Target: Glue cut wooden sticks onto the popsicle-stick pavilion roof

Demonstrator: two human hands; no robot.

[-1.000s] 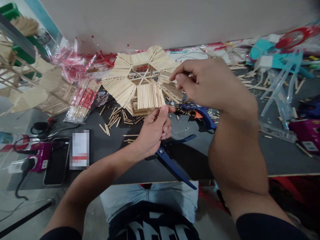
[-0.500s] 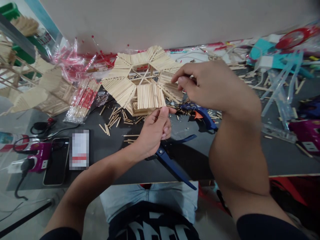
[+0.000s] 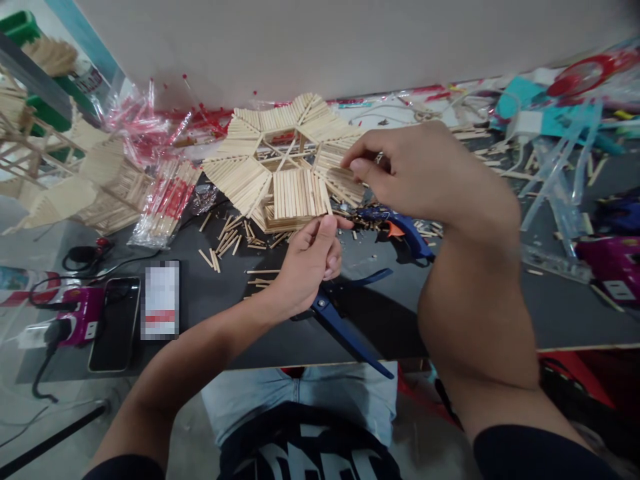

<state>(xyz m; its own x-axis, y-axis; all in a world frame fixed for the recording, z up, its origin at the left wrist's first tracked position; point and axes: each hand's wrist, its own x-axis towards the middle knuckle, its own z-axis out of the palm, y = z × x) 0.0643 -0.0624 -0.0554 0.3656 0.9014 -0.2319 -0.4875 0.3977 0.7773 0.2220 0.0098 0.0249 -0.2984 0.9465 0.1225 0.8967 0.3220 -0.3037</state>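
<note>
My left hand [image 3: 317, 257] is closed at the front of a star-shaped model [image 3: 240, 175] built from thin wooden sticks. Its thumb and fingers pinch the lower end of a wooden stick [image 3: 327, 200] along the right edge of the front panel [image 3: 297, 193]. My right hand [image 3: 400, 170] hovers by the model's right side, thumb and forefinger drawn together; whatever may be between them is too small to make out. Blue-handled cutters [image 3: 345, 333] lie below my left hand. Right of the model rests a blue glue gun [image 3: 407, 233] with an orange trigger.
Loose sticks [image 3: 227, 237] litter the dark table [image 3: 210, 293]. A bag of red-marked sticks [image 3: 165, 193] lies left of the model, before another stick model [image 3: 100, 167]. Two phones [image 3: 115, 327] and a purple power adapter [image 3: 83, 313] sit at left. Clear glue sticks [image 3: 560, 180] lie at right.
Almost nothing differs. The view has shifted slightly, and both hands keep nearly the same place and pose.
</note>
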